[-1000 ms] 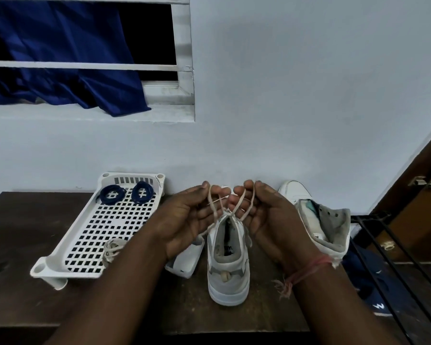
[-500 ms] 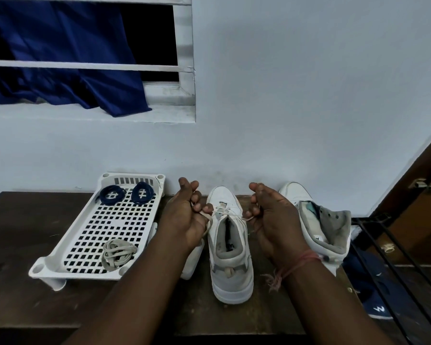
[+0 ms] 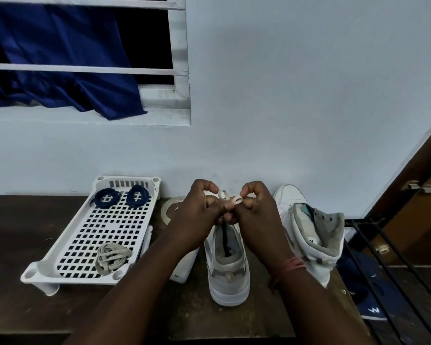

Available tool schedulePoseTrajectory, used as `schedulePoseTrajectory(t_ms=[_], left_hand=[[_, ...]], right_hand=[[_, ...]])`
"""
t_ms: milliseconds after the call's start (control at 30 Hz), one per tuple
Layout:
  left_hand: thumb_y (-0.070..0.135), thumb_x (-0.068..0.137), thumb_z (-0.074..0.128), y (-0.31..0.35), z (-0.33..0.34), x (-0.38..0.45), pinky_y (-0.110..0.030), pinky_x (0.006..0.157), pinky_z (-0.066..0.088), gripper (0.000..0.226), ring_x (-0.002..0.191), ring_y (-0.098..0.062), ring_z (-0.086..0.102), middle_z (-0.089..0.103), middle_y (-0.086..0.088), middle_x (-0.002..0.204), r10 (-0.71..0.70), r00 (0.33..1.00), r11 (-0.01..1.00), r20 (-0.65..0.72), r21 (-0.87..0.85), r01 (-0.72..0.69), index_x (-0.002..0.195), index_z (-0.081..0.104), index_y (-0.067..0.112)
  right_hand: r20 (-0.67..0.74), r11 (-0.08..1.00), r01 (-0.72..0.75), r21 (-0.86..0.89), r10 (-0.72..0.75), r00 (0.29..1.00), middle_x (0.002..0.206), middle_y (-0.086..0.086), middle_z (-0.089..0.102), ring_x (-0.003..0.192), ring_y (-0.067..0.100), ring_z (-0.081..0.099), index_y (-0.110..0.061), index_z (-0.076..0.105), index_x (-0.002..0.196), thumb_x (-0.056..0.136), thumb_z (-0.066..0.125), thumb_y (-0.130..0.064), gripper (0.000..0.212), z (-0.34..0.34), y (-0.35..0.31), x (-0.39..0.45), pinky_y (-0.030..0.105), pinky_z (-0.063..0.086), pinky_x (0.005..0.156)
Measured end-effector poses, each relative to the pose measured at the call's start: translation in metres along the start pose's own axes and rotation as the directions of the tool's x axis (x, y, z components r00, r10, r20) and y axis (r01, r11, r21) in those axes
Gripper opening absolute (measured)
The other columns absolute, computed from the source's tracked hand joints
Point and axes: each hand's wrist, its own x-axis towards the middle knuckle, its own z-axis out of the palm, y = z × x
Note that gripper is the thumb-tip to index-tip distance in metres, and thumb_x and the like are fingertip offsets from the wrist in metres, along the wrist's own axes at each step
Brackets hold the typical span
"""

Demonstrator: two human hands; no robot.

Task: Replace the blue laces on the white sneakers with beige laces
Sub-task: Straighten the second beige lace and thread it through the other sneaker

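Head view shows the left hand and right hand, each grip pinching a loop of the beige lace over the middle sneaker on the bench — apparently tying the bow — so next the loops likely need crossing and pulling snug.

— What are the hands doing?

— The left hand and right hand meet above the front sneaker, each pinching a loop of the beige lace.

— And the second sneaker?

— It stands to the right, near the wall, unlaced.

— What sits left of them?

— A white perforated tray on the dark table. It holds two coiled blue laces at the far end and a bundled beige lace at the near end. A tape roll lies just beside the tray.
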Motion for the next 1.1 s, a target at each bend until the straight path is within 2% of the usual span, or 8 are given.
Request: schedulePoseTrajectory(t_ms=[233,333,467,633,800,867,1000,1100], left_hand=[[0.020,0.100,0.065,-0.006,-0.003,0.004,-0.024,0.064,0.052,0.018,0.065,-0.015,0.059,0.068,-0.011,0.075,-0.087,0.995,0.990,-0.051,-0.118,0.080,0.104,0.073,0.005],[0.016,0.100,0.064,-0.003,0.000,0.001,-0.023,0.064,0.053,0.019,0.064,-0.013,0.062,0.071,-0.012,0.078,-0.099,0.992,0.987,-0.078,-0.136,0.088,0.102,0.076,0.002],[0.008,0.095,0.069,0.003,0.001,-0.004,-0.017,0.062,0.053,0.014,0.060,-0.008,0.066,0.073,-0.010,0.079,-0.056,0.994,0.985,-0.091,-0.165,0.040,0.101,0.079,0.000],[0.029,0.090,0.076,-0.003,-0.005,-0.003,-0.029,0.064,0.056,0.013,0.084,0.004,0.072,0.078,0.019,0.092,0.150,0.976,0.934,-0.155,0.347,-0.088,0.102,0.083,0.031],[0.026,0.094,0.069,-0.008,-0.006,-0.005,-0.042,0.062,0.056,0.013,0.075,-0.005,0.067,0.076,0.008,0.082,0.289,0.949,0.803,-0.130,0.572,-0.166,0.093,0.082,0.031],[0.028,0.094,0.068,-0.006,-0.007,-0.005,-0.042,0.060,0.056,0.014,0.081,-0.004,0.066,0.072,0.008,0.083,0.272,0.951,0.802,-0.148,0.581,-0.139,0.094,0.081,0.033],[0.032,0.092,0.071,-0.002,-0.006,-0.004,-0.046,0.058,0.058,0.011,0.072,0.004,0.064,0.071,0.020,0.081,0.153,0.953,0.925,-0.263,0.376,-0.045,0.090,0.081,0.033],[0.027,0.094,0.068,-0.005,-0.004,-0.001,-0.046,0.058,0.059,0.014,0.062,-0.003,0.064,0.071,0.013,0.070,0.110,0.961,0.934,-0.255,0.357,-0.012,0.085,0.079,0.027]], right_hand=[[0.176,0.985,0.084,-0.149,-0.058,0.983,0.075,0.013,0.073,0.073,0.017,0.071,-0.013,0.062,0.114,0.100,0.051,0.004,0.025,-0.007,0.000,0.002,0.028,0.057,0.072],[0.082,0.998,0.048,-0.038,-0.044,0.996,0.078,0.024,0.072,0.069,0.025,0.073,0.000,0.067,0.104,0.100,0.053,0.003,0.015,-0.002,0.000,0.000,0.034,0.061,0.069],[-0.091,0.986,-0.083,0.143,0.097,0.991,0.081,0.022,0.074,0.063,0.017,0.070,0.008,0.068,0.101,0.096,0.063,0.001,0.010,0.004,0.003,0.001,0.026,0.058,0.057],[-0.177,0.997,-0.072,0.019,0.074,0.981,0.082,0.014,0.074,0.061,0.021,0.069,-0.009,0.059,0.104,0.089,0.073,-0.004,0.021,0.004,0.010,0.002,0.031,0.056,0.060],[-0.114,0.914,0.001,-0.406,-0.052,0.992,0.071,-0.005,0.074,0.067,0.009,0.070,-0.022,0.076,0.078,0.090,0.069,-0.015,0.016,0.005,0.016,0.003,0.036,0.058,0.067],[-0.069,0.869,0.006,-0.494,-0.046,0.997,0.072,-0.006,0.073,0.070,0.007,0.069,-0.025,0.076,0.082,0.093,0.064,-0.020,0.018,0.007,0.014,0.004,0.035,0.057,0.070],[0.035,0.960,-0.017,-0.278,0.028,0.999,0.078,0.006,0.073,0.077,0.015,0.071,-0.032,0.055,0.112,0.086,0.061,-0.012,0.034,0.009,0.008,0.003,0.033,0.058,0.075],[0.051,0.962,-0.012,-0.272,0.027,0.998,0.065,0.003,0.062,0.058,0.006,0.057,-0.021,0.058,0.103,0.087,0.059,-0.003,0.024,0.011,0.006,0.000,0.021,0.046,0.059]])
